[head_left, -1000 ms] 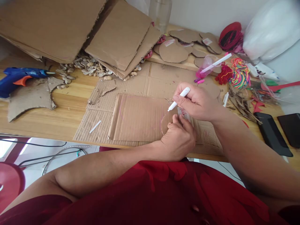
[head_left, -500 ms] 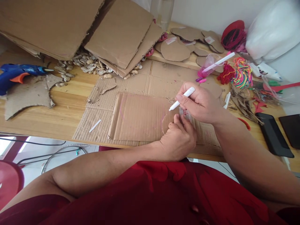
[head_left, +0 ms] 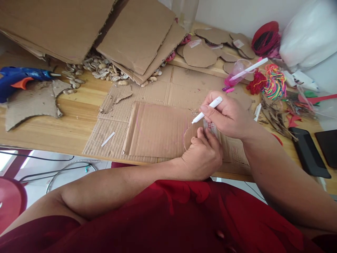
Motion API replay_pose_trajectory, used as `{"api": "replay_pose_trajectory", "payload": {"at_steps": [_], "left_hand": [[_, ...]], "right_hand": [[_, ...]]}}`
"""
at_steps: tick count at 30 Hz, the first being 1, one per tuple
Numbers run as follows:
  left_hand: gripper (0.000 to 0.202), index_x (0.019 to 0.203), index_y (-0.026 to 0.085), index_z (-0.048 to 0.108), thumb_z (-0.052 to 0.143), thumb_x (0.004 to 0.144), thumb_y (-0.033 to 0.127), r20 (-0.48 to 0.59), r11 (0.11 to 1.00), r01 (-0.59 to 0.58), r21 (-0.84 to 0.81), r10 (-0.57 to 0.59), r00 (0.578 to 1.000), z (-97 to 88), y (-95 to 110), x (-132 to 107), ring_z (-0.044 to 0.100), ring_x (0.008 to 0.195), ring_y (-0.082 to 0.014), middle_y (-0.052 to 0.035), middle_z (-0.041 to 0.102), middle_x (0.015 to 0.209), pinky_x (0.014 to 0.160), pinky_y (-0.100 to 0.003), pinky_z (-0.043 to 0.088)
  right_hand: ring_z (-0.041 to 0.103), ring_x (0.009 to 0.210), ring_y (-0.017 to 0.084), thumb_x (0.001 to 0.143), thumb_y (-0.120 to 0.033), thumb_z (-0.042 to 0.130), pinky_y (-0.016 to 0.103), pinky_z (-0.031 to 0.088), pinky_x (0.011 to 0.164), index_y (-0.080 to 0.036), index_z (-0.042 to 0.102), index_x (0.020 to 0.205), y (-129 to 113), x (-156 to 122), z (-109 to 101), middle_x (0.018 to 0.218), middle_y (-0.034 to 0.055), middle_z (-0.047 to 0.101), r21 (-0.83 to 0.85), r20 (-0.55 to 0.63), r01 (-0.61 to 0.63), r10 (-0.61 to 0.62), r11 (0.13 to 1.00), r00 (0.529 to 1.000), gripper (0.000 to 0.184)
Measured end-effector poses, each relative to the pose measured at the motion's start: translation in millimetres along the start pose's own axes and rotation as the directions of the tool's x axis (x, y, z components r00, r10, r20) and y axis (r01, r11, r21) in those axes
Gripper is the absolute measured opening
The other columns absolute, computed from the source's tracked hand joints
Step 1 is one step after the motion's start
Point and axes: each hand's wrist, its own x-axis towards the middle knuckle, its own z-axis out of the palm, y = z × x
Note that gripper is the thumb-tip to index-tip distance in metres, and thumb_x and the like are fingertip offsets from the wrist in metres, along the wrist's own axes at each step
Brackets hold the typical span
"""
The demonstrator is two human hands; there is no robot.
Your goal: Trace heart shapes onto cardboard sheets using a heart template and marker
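My right hand point(head_left: 228, 114) is closed around a white marker pen point(head_left: 209, 109), tilted with its tip at the edge of a rounded cardboard cutout point(head_left: 191, 134). Bent fingers of my left hand point(head_left: 204, 151) press that cutout down and cover part of it. Beneath the cutout lies a flat cardboard sheet point(head_left: 158, 130) with faint pink curved lines on it. This sheet rests on a larger piece of corrugated cardboard point(head_left: 105, 140) along the table's front edge.
A blue glue gun point(head_left: 23, 79), peanut shells point(head_left: 105, 68) and stacked cardboard sheets point(head_left: 137, 38) are at the back left. More cutouts point(head_left: 200, 52), colourful yarn point(head_left: 275, 84), dry twigs point(head_left: 275, 117) and a black phone point(head_left: 308, 151) lie to the right.
The view has shifted slightly. The marker tip stays at the cutout's upper edge, and my left hand still presses the cutout in the same place.
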Motion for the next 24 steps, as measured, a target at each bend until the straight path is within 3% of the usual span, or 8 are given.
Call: {"api": "replay_pose_trajectory", "payload": {"at_steps": [7, 11, 16, 20, 24], "left_hand": [[0.043, 0.125, -0.002, 0.072, 0.039, 0.098, 0.003, -0.003, 1.0, 0.017, -0.01, -0.017, 1.0, -0.7, -0.5, 0.0, 0.079, 0.098, -0.0368, -0.0298, 0.074, 0.119, 0.05, -0.028, 0.053], [0.042, 0.119, 0.001, 0.075, 0.04, 0.096, 0.002, 0.041, 0.995, -0.002, -0.097, 0.006, 0.999, -0.6, -1.9, -0.3, 0.077, 0.076, -0.0284, -0.0246, 0.079, 0.103, 0.05, -0.028, 0.049], [0.042, 0.116, 0.002, 0.076, 0.038, 0.097, 0.003, 0.044, 0.995, -0.014, -0.103, 0.019, 0.999, -2.7, -3.4, 0.6, 0.077, 0.07, -0.0276, -0.0228, 0.08, 0.099, 0.049, -0.028, 0.048], [0.044, 0.123, -0.001, 0.073, 0.037, 0.098, 0.001, 0.042, 0.999, -0.003, -0.05, 0.005, 0.999, -4.7, -3.7, 1.0, 0.08, 0.081, -0.0316, -0.0281, 0.077, 0.108, 0.046, -0.026, 0.048], [0.041, 0.128, -0.003, 0.069, 0.043, 0.098, 0.004, 0.003, 1.0, -0.009, 0.014, 0.009, 1.0, -0.7, -2.2, -0.5, 0.077, 0.102, -0.0412, -0.0327, 0.071, 0.123, 0.052, -0.029, 0.058]], "right_hand": [[0.047, 0.055, 0.014, 0.099, -0.04, 0.063, 0.034, 0.034, 0.057, -0.025, 0.056, 0.084, -16.1, -1.0, 3.2, 0.062, -0.0037, 0.056, -0.064, -0.012, 0.044, -0.044, 0.997, 0.999, 0.023], [0.052, 0.058, 0.014, 0.099, -0.035, 0.06, 0.033, 0.037, 0.059, -0.024, 0.056, 0.086, -31.8, -0.9, 7.7, 0.064, -0.0033, 0.06, -0.047, 0.096, 0.066, -0.061, 0.997, 0.994, 0.017], [0.055, 0.062, 0.014, 0.1, -0.035, 0.056, 0.032, 0.039, 0.061, -0.023, 0.055, 0.086, -35.9, 1.2, 8.8, 0.067, -0.0024, 0.063, 0.005, 0.162, 0.027, -0.027, 1.0, 0.986, 0.019], [0.051, 0.058, 0.013, 0.099, -0.036, 0.059, 0.032, 0.038, 0.059, -0.023, 0.054, 0.085, -23.2, 0.3, 5.8, 0.066, -0.0033, 0.059, -0.025, 0.054, 0.047, -0.045, 0.999, 0.997, 0.02], [0.055, 0.061, 0.015, 0.104, -0.046, 0.055, 0.033, 0.045, 0.062, -0.025, 0.058, 0.091, -5.4, -19.4, 6.3, 0.067, -0.0024, 0.059, 0.139, -0.209, 0.023, 0.006, 0.99, 0.978, 0.025]]}}
